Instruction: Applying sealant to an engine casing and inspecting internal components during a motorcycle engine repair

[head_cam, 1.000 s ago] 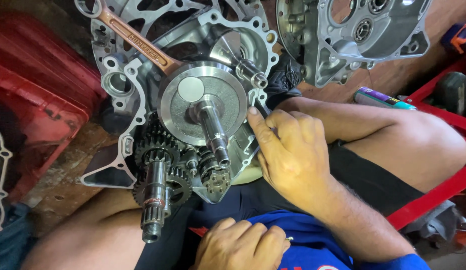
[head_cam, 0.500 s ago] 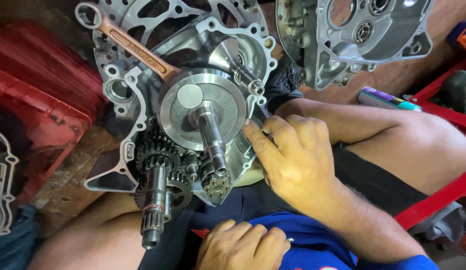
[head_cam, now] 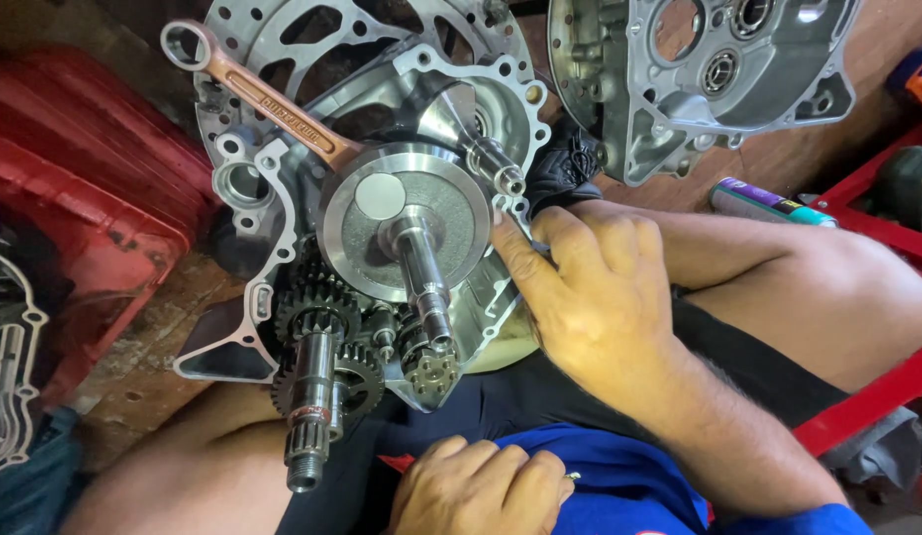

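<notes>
While your right hand (head_cam: 595,287), fingers together, presses the crankcase half (head_cam: 481,109) rim beside the crankshaft (head_cam: 407,228), steady it squarely; left hand (head_cam: 481,490) stays fisted, empty.

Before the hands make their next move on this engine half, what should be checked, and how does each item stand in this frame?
1. Right hand on the silver aluminium crankcase half: ok, fingertips press its right edge.
2. Left hand clear of the parts: ok, it rests closed near the lap, holding nothing visible.
3. Round steel crankshaft flywheel seated in the case: ok, shaft pointing toward the camera.
4. Copper-coloured connecting rod free: ok, it lies up-left, untouched.
5. Dark steel gear cluster meshed: cannot tell, teeth overlap in view.
6. Case steady on the legs: cannot tell, its underside is hidden.
</notes>
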